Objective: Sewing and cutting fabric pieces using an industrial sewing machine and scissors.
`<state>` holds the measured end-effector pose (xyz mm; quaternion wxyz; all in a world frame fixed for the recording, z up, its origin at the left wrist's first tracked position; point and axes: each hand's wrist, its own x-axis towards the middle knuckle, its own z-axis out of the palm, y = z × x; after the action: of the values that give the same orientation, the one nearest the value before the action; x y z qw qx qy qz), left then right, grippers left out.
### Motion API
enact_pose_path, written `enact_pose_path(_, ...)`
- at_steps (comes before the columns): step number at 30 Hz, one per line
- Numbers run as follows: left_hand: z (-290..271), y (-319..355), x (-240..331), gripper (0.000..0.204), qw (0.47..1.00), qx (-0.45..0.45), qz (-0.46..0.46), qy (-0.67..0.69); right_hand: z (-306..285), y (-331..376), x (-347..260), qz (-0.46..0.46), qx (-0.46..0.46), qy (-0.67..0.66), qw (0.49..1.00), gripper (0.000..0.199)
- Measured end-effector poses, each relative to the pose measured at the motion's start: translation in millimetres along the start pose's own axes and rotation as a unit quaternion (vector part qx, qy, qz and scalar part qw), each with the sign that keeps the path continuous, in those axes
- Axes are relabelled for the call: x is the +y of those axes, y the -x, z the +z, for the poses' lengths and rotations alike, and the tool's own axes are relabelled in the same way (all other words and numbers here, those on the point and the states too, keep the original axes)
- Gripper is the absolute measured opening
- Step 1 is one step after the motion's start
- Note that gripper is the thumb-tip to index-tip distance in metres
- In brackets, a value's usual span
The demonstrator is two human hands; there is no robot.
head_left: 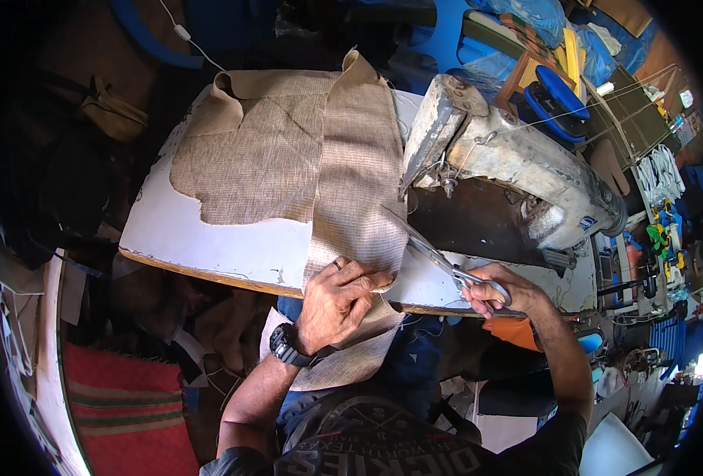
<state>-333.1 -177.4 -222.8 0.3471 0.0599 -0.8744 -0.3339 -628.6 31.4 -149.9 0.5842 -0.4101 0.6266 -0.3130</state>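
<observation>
The left hand (337,300) is laid flat, palm down and fingers spread toward the right, on a long strip of tan woven fabric (357,198); nothing is gripped by it, the cloth only being pressed against the table. A dark wristwatch (286,347) is worn on that wrist, and the forearm is brought in from the near edge. The right hand (500,291) is closed around the handles of a pair of scissors (434,255), with the fingers passed through the loops; the blades are pointed up and to the left, and their tip is seen at the right edge of the strip, just above the left hand's fingertips.

Two pieces of fabric are counted: the long strip, which runs from the far side of the white table (208,238) over its near edge and onto the lap, and a wider, ragged-edged piece (252,155) spread to its left, overlapped by the strip. One pair of scissors is seen.

To the right of the strip a worn, pale sewing machine (518,163) is stood on the table, close by the scissors. A red striped mat (125,404) is seen on the floor at the near left, and blue plastic items are piled at the far right.
</observation>
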Motion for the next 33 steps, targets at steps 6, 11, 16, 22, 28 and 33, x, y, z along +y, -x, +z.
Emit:
enact_pose_path(6,0.1,-2.4,3.4,0.031,1.0,0.012,0.003,0.001,7.3,6.0,3.4,0.017,0.017,0.064,0.998,0.049)
enact_pose_path(11,0.0,-1.4,8.9,0.031,0.999,0.022,-0.025,-0.011,2.5,41.3,2.1,0.05,0.109,0.22,0.968,0.055)
enact_pose_path(16,12.4,37.0,21.9,0.035,0.994,0.025,-0.015,-0.104,4.5,68.0,15.2,0.075,0.295,0.438,0.846,0.052)
enact_pose_path(22,24.1,125.5,11.1,0.029,0.949,0.181,-0.206,0.156,22.8,75.9,23.6,-0.067,0.383,0.47,0.792,0.034)
enact_pose_path(28,18.0,119.6,-28.5,0.046,0.875,0.01,-0.376,0.305,73.0,-11.7,22.6,-0.282,0.409,0.451,0.741,0.045)
enact_pose_path(33,-9.0,107.1,-10.0,0.023,0.837,-0.009,-0.314,0.448,88.9,-71.4,21.7,-0.306,0.356,0.475,0.745,0.091)
